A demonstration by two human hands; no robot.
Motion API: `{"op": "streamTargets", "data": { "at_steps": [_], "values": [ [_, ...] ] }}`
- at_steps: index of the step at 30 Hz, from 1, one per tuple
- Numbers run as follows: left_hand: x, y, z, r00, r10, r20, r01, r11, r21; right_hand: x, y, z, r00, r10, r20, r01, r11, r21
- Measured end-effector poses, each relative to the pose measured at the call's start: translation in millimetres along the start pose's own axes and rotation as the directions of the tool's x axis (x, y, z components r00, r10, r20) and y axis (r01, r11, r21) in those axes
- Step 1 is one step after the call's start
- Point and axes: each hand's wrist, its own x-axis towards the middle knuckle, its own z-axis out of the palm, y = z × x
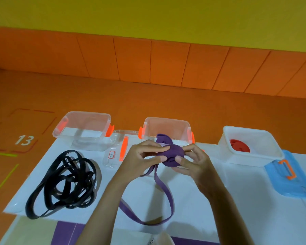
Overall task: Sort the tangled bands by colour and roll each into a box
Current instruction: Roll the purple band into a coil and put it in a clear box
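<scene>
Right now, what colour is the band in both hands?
The band is purple, clearest in head view.

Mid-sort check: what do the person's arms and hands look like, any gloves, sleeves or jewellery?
Both are bare. The left hand and right hand wear no gloves, and no rings show on the visible fingers. The left forearm and right forearm are uncovered to the frame's edge: no sleeves, watch or wristband in view.

Left hand (pixel 143 157), right hand (pixel 193 160) gripping purple band (pixel 170 155), black bands (pixel 64 183) beside
</scene>
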Motion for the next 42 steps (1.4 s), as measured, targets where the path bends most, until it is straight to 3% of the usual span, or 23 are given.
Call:
{"op": "streamTargets", "data": {
  "at_steps": [7, 10, 13, 17, 21, 26, 30, 33, 37, 42],
  "values": [
    [29, 0, 4, 0.98, 0.121, -0.158, -0.123, 0.992, 0.002, 25, 2, 4, 0.999, 0.032, 0.027, -0.039, 0.949, 0.314],
    [38, -1, 1, 0.984, 0.127, -0.128, -0.129, 0.992, -0.005, 36, 0, 4, 0.998, 0.032, 0.045, -0.046, 0.935, 0.352],
    [46, -4, -11, 0.996, 0.064, -0.07, -0.061, 0.998, 0.035, 44, -3, -2, 0.994, 0.069, 0.082, -0.089, 0.958, 0.273],
    [54, -5, -18, 1.0, 0.013, -0.027, -0.008, 0.988, 0.155, 58, -16, -17, 0.992, 0.1, 0.073, -0.087, 0.983, -0.163],
    [65, -3, -9, 0.999, 0.042, -0.011, -0.036, 0.955, 0.294, 70, -23, -22, 0.996, 0.05, 0.069, -0.03, 0.964, -0.264],
    [71, -10, -8, 0.988, 0.148, -0.047, -0.134, 0.966, 0.223, 74, -20, -24, 1.0, 0.009, -0.009, -0.01, 0.993, -0.121],
    [76, -9, -16, 0.998, 0.059, -0.013, -0.058, 0.994, 0.094, 73, -10, -16, 0.999, 0.029, 0.021, -0.031, 0.996, 0.083],
    [80, 1, -16, 0.996, 0.082, -0.035, -0.08, 0.996, 0.046, 74, -4, -12, 0.995, 0.077, 0.067, -0.091, 0.963, 0.254],
    [79, 4, -10, 0.989, 0.128, -0.072, -0.118, 0.984, 0.131, 74, -15, -23, 0.994, 0.062, 0.09, -0.052, 0.993, -0.107],
    [74, 4, 9, 0.975, 0.211, -0.075, -0.197, 0.967, 0.163, 68, -19, -19, 0.998, 0.036, 0.052, -0.031, 0.996, -0.078]
  ]
}}
